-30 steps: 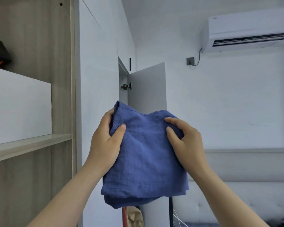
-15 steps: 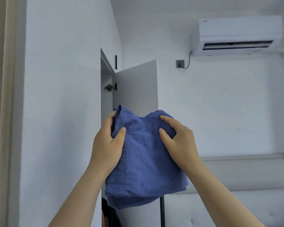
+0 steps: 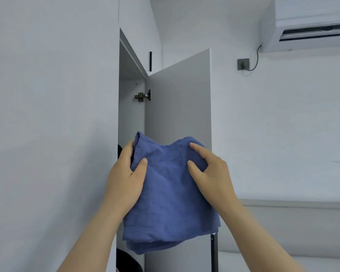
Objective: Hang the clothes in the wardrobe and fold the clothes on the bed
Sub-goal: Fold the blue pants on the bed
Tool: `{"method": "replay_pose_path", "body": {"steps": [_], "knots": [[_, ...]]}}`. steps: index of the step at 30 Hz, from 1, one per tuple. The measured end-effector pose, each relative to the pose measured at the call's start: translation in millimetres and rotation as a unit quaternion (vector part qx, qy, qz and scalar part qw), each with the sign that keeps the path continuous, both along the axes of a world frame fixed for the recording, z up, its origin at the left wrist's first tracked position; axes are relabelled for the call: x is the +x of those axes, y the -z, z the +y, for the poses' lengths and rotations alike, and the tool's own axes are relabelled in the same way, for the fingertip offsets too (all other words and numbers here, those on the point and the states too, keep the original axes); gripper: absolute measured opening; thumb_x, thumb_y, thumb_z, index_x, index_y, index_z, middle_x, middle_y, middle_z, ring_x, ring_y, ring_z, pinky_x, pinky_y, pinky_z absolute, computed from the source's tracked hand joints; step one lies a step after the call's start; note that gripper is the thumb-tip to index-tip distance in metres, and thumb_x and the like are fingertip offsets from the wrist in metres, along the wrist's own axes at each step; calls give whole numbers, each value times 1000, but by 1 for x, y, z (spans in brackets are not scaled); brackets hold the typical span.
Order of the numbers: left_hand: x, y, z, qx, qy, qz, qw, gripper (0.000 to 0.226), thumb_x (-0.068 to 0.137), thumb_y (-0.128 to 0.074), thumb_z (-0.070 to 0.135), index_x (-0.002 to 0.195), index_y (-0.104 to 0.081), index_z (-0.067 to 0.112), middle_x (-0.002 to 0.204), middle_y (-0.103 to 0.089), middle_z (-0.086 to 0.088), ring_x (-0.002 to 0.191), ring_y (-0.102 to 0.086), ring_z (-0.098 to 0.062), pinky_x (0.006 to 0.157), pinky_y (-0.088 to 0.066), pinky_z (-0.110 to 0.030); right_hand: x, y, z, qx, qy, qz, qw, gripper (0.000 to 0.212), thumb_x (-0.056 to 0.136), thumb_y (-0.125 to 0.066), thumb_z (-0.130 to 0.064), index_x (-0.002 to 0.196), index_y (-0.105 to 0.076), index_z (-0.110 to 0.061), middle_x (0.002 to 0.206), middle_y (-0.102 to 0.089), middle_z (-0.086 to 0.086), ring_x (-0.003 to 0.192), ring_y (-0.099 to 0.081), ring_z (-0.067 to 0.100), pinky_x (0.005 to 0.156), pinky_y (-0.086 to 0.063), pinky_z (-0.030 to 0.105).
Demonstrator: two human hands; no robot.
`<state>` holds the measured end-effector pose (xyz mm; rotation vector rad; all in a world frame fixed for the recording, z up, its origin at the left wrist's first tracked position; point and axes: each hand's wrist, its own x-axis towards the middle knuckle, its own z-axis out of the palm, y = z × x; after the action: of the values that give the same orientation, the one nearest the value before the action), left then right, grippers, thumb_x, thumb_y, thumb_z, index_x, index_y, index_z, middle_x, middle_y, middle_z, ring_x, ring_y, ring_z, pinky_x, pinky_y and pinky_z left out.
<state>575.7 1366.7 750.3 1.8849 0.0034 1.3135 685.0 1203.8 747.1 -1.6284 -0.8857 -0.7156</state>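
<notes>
The folded blue garment (image 3: 170, 191) stays clamped between the left hand (image 3: 124, 180) and right hand (image 3: 212, 177), now facing the open wardrobe door (image 3: 178, 99) instead of the wooden shelves; stowing it beyond the grip likely follows.

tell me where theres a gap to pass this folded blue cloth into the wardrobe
The free gap is the tall opening between the white side panel and the open door, above the folded blue cloth. Lower down it is crowded: dark items fill the opening's bottom.
</notes>
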Motion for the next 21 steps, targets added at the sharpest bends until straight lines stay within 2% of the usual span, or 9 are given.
{"method": "replay_pose_path", "body": {"steps": [3, 6, 11, 14, 15, 18, 21], "knots": [[21, 6, 12, -3, 4, 5, 1000, 34, 96, -49, 19, 122, -52, 41, 97, -61, 35, 88, -57, 13, 66, -43, -7, 20, 2, 13, -8, 9, 2, 1000, 49, 88, -58, -20, 134, -55, -36, 114, -56, -31, 92, -49, -22, 78, -33, -7], [46, 11, 22, -9, 9, 8, 1000, 38, 96, -49, 17, 128, -50, 38, 103, -63, 29, 92, -57, 13, 70, -43, -4, 43, 4, 27, -22, 15, 5, 1000, 49, 88, -56, -19, 134, -54, -37, 120, -60, -25, 94, -49, -14, 77, -34, -5], [93, 18, 44, 3, -15, 22, 1000, 45, 96, -48, 21, 138, -43, 37, 122, -59, 23, 108, -55, 5, 82, -42, -5, 93, 8, 57, -28, -7, 10, 1000, 50, 88, -56, -14, 134, -55, -33, 115, -58, -27, 89, -45, -28, 77, -34, -5], [122, 17, 61, 12, -34, 11, 999, 47, 97, -49, 20, 140, -41, 36, 128, -57, 17, 115, -55, -3, 95, -45, -18, 127, 8, 81, -20, -35, 17, 999, 51, 88, -55, -12, 134, -55, -33, 123, -61, -22, 90, -47, -25, 77, -35, -4], [131, 17, 67, 14, -42, 12, 999, 48, 97, -49, 19, 140, -40, 37, 128, -57, 18, 114, -55, -2, 93, -45, -18, 138, 7, 89, -19, -42, 17, 999, 51, 87, -55, -12, 134, -55, -33, 124, -61, -22, 91, -49, -22, 77, -34, -5], [152, 12, 83, 15, -59, 14, 998, 49, 97, -49, 19, 140, -39, 39, 125, -57, 21, 107, -55, 7, 78, -41, 0, 163, 0, 112, -10, -60, 15, 998, 52, 87, -55, -10, 134, -56, -32, 122, -62, -21, 91, -51, -20, 76, -35, -4], [164, 6, 101, 15, -90, -1, 996, 48, 97, -48, 19, 139, -41, 41, 114, -61, 22, 94, -57, 11, 69, -42, 0, 181, -7, 134, -10, -84, 15, 996, 52, 87, -53, -8, 133, -56, -32, 116, -63, -22, 91, -52, -22, 74, -37, -3]]}}
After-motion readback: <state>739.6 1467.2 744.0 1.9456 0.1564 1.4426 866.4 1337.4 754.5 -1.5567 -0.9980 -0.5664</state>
